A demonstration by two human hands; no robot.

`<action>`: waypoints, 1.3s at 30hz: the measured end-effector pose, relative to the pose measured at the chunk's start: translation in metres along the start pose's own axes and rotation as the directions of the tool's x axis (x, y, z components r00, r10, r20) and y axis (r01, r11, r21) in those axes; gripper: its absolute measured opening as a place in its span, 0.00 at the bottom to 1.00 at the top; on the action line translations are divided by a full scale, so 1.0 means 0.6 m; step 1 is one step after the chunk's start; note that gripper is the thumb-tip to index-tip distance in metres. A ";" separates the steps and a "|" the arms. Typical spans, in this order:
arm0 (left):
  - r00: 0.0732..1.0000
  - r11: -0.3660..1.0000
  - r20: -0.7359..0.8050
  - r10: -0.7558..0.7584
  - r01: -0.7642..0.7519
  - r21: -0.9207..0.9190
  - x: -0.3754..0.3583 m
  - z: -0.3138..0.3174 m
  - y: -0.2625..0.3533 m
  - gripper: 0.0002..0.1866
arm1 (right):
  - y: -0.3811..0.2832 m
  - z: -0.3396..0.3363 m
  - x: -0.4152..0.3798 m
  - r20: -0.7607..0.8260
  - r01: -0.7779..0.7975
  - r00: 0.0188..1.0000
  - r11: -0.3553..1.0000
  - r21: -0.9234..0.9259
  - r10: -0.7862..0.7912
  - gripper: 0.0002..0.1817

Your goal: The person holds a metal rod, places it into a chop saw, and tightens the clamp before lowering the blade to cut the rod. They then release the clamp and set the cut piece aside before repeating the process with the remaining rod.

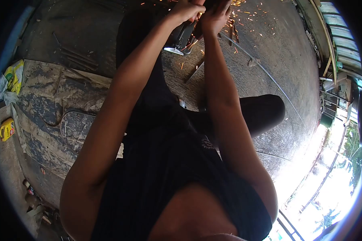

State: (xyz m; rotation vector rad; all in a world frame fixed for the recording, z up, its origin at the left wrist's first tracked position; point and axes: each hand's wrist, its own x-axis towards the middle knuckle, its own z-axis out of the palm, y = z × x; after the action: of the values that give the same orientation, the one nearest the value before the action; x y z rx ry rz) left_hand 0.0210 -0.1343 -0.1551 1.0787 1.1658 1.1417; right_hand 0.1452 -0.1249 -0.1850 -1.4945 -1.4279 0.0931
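At the top edge, my left hand (186, 11) is closed round part of a dark tool (198, 25), with its thumb bent over it. My right hand (216, 19) is closed against the tool's other side, its fingertips partly cut off by the frame. Orange sparks (240, 9) fly out beside and beyond my right hand. Below my left hand there is a shiny metal plate (173, 51). The working end of the tool and the piece it touches are hidden.
My bent knee (265, 112) lies right of my forearms. A thin rod (269, 76) crosses the rough floor. Left are a crumpled sheet (40, 92), a yellow container (7, 129) and a yellow bag (15, 76). Short metal bars (78, 58) lie upper left.
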 end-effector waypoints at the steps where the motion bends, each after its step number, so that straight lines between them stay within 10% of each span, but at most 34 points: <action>1: 1.000 1.000 -0.010 -0.005 0.005 -0.008 0.000 0.001 0.000 0.08 | -0.004 -0.003 0.000 0.009 0.020 1.000 0.997 0.078 -0.021 0.45; 5: 0.998 0.994 0.040 -0.054 0.057 -0.090 -0.007 -0.001 0.007 0.08 | -0.024 -0.018 0.000 0.120 -0.158 0.982 0.984 0.079 0.148 0.43; 8: 0.998 1.000 0.058 -0.021 0.021 -0.009 -0.004 -0.003 0.004 0.08 | 0.022 0.011 0.003 -0.064 0.115 0.991 0.993 -0.004 -0.115 0.43; 39: 0.998 0.997 0.015 -0.058 0.059 -0.045 -0.003 0.001 -0.013 0.09 | -0.014 -0.011 -0.004 -0.023 0.014 1.000 0.999 0.039 -0.013 0.42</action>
State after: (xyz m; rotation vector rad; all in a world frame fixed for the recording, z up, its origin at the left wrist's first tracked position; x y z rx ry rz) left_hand 0.0223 -0.1369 -0.1623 1.0100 1.1476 1.1085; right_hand 0.1431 -0.1322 -0.1774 -1.4496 -1.4099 0.0953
